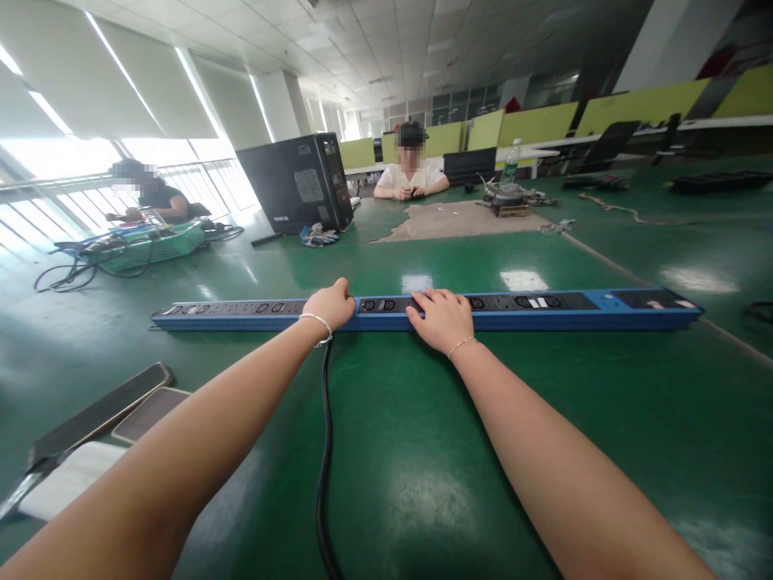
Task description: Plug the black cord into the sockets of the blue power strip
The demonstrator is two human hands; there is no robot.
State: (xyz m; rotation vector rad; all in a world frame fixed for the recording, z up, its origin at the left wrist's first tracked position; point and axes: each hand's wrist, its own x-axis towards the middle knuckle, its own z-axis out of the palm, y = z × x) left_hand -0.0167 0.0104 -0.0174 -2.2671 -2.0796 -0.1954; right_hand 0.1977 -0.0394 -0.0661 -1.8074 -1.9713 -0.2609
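A long blue power strip (519,320) with black socket panels lies across the green table in front of me. My left hand (331,308) is closed in a fist over its left-middle part. From under this hand a black power cord (327,427) runs down toward me; its end is hidden inside my fingers. My right hand (444,318) lies on the strip to the right of the middle, fingers spread over the sockets and holding nothing. Several sockets show between the two hands and on both sides of them.
A black computer case (295,185) stands behind, with gloves (319,235) beside it. At left are a green basket (150,248) with cables and, nearer, a phone-like dark slab (100,411). A person (411,173) sits across; another (160,197) sits far left. A bottle (510,161) stands back right.
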